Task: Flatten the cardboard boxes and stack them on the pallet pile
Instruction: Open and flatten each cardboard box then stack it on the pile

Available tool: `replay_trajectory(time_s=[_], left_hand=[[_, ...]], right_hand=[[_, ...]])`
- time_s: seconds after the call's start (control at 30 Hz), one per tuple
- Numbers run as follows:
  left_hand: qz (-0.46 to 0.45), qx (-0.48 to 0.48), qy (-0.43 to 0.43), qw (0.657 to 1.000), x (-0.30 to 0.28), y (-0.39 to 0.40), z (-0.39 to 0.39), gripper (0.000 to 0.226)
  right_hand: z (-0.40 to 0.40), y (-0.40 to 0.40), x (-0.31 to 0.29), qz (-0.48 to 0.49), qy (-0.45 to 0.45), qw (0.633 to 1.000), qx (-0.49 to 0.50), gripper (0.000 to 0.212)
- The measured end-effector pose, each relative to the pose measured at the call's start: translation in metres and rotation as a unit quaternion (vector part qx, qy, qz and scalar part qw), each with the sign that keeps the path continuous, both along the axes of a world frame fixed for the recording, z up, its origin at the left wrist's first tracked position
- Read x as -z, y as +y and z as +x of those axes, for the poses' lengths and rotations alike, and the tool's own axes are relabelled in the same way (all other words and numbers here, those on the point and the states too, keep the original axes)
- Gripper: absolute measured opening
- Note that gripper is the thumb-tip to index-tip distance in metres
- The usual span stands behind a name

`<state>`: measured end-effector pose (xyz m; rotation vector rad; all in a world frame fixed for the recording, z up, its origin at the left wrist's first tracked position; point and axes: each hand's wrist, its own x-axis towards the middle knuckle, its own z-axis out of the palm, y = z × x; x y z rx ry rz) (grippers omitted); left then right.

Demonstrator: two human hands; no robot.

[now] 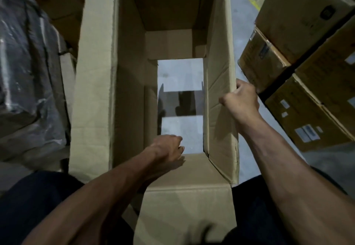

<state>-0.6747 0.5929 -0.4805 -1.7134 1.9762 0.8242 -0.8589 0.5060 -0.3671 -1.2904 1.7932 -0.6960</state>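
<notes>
Here the box stands open at both ends, filling the middle of the view from six o'clock up to twelve, and through its open bottom a patch of grey floor shows. The right hand sits at about three o'clock from the opening, its fingers curled over the top edge of the right wall, gripping the cardboard there. The left hand reaches down inside the box at about six o'clock of the opening, its fingers bent over the edge of the near bottom flap; whether it truly grips the flap or only rests on it cannot be told, since the fingertips are hidden. The left wall of the box runs broad and pale from seven o'clock toward eleven. At nine o'clock lies a bundle wrapped in clear plastic, just beside the box. At two to three o'clock, near the right hand but apart from it, stand stacked cartons with white labels on their sides.
</notes>
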Motion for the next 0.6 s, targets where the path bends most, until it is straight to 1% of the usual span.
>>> replay_trajectory(time_s=[0.07, 0.1, 0.2, 0.3, 0.33, 0.4, 0.43, 0.5, 0.53, 0.57, 0.6], left_hand=[[-0.123, 0.050, -0.065, 0.989, -0.031, -0.008, 0.006, 0.050], [-0.174, 0.047, -0.087, 0.980, -0.049, -0.011, 0.011, 0.051], [-0.288, -0.040, -0.124, 0.949, -0.099, -0.019, 0.034, 0.055], [-0.364, -0.154, -0.129, 0.909, -0.130, -0.018, 0.064, 0.061], [-0.374, -0.200, -0.116, 0.898, -0.134, -0.016, 0.074, 0.067], [-0.363, -0.290, -0.064, 0.883, -0.136, -0.011, 0.086, 0.082], [-0.349, -0.326, -0.036, 0.878, -0.134, -0.008, 0.090, 0.088], [-0.319, -0.371, -0.006, 0.872, -0.127, -0.004, 0.095, 0.095], [-0.311, -0.385, 0.009, 0.869, -0.123, -0.002, 0.097, 0.095], [-0.310, -0.399, 0.031, 0.863, -0.119, -0.001, 0.098, 0.091], [-0.314, -0.415, 0.057, 0.852, -0.116, 0.000, 0.099, 0.079]], right_hand=[[0.000, 0.000, 0.000, -0.005, 0.017, 1.000, 0.001, 0.040], [0.000, 0.001, -0.001, -0.008, 0.023, 1.000, 0.001, 0.041], [0.000, 0.004, -0.004, -0.012, 0.026, 1.000, 0.007, 0.040], [-0.002, 0.012, -0.006, -0.007, 0.015, 1.000, 0.014, 0.039], [-0.002, 0.015, -0.006, -0.006, 0.010, 1.000, 0.016, 0.038], [-0.002, 0.018, -0.007, -0.006, 0.002, 1.000, 0.021, 0.039], [-0.003, 0.020, -0.007, -0.007, -0.003, 1.000, 0.022, 0.039], [-0.003, 0.022, -0.007, -0.003, -0.017, 1.000, 0.022, 0.037], [-0.002, 0.023, -0.007, -0.001, -0.021, 1.000, 0.020, 0.035], [-0.001, 0.024, -0.007, 0.000, -0.022, 1.000, 0.017, 0.034], [0.000, 0.025, -0.006, 0.001, -0.021, 1.000, 0.013, 0.034]])
